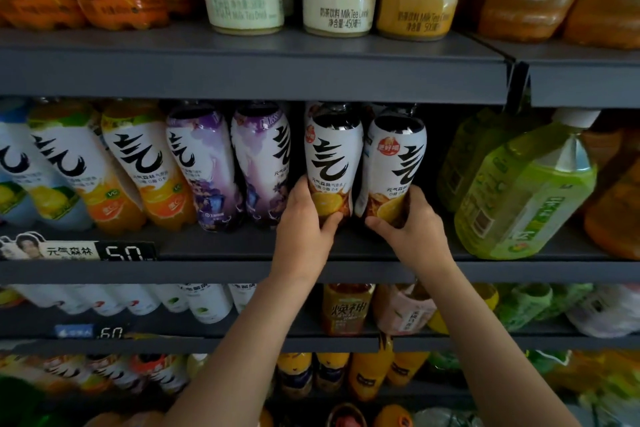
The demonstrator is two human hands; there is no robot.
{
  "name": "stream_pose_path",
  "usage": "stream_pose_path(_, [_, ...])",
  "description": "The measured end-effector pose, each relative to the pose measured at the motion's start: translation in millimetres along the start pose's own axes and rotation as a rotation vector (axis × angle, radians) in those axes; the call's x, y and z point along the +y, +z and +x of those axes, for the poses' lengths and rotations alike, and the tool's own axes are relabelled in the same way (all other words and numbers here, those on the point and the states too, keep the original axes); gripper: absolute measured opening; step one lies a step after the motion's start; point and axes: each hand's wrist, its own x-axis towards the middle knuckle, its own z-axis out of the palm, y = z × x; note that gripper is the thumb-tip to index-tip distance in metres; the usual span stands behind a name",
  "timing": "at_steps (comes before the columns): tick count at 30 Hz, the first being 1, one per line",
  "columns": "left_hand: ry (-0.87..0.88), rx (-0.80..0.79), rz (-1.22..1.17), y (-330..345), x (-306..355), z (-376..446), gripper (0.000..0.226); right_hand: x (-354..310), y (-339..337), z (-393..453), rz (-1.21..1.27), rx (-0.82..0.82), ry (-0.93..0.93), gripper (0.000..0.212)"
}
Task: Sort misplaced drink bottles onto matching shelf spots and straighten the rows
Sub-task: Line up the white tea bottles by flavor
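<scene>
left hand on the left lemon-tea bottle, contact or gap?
Touching. Head view: left hand wraps the base of the left lemon-tea bottle, fingers curled over its lemon picture.

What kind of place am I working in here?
Most likely a shop's drinks aisle. Tiered dark shelves hold rows of labelled bottles, a price tag sits on the shelf edge, and the left hand and right hand each grip a cola bottle.

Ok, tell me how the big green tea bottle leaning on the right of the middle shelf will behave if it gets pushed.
The green tea bottle looks full, so probably heavy for a one-handed nudge. It already leans left off vertical, so a push may tip it further. Its plastic wrap looks glossy, so it could slide on the shelf.
</scene>
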Motion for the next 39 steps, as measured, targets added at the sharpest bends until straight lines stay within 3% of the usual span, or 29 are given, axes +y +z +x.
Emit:
stream_pose_path(9, [-0.049,0.164,0.054,7.3,10.0,-12.7,0.063,-3.6,18.6,-17.4,0.020,0.242,-0.003,0.070])
stream_pose_path(12, [0.023,0.276,0.030,-5.3,3.5,-24.6,0.052,-16.6,15.0,-41.9,0.021,0.441,-0.153,0.038])
stream_pose_path(14, [0.013,0.408,0.008,-20.6,-10.5,-29.9,0.044,-35.1,21.2,-54.4,0.021,0.409,-0.291,0.013])
stream_pose_path(16, [-0.088,0.543,-0.035,-38.2,-27.8,-28.6,0.041,-54.9,39.2,-55.1,-0.004,0.304,-0.384,0.013])
stream_pose_path(18, [-0.225,0.612,-0.078,-55.0,-42.5,-21.3,0.043,-75.2,61.7,-48.4,-0.007,0.170,-0.358,0.025])
stream_pose_path(21, [-0.287,0.522,-0.021,-70.5,-52.5,-11.1,0.057,-94.2,89.8,-36.9,0.010,0.037,-0.230,0.054])
stream_pose_path(25, [-0.270,0.384,0.019,-78.5,-56.6,1.4,0.066,-100.7,109.9,-23.5,0.057,-0.058,-0.090,0.059])
stream_pose_path(31, [-0.257,0.348,0.143,-88.4,-65.4,7.1,0.061,-107.7,126.5,-34.7,-0.071,0.107,0.023,0.058])
stream_pose_path(39, [-0.316,0.333,0.060,-80.7,-60.3,5.7,0.057,-113.1,146.7,-37.6,-0.060,0.231,0.133,0.063])
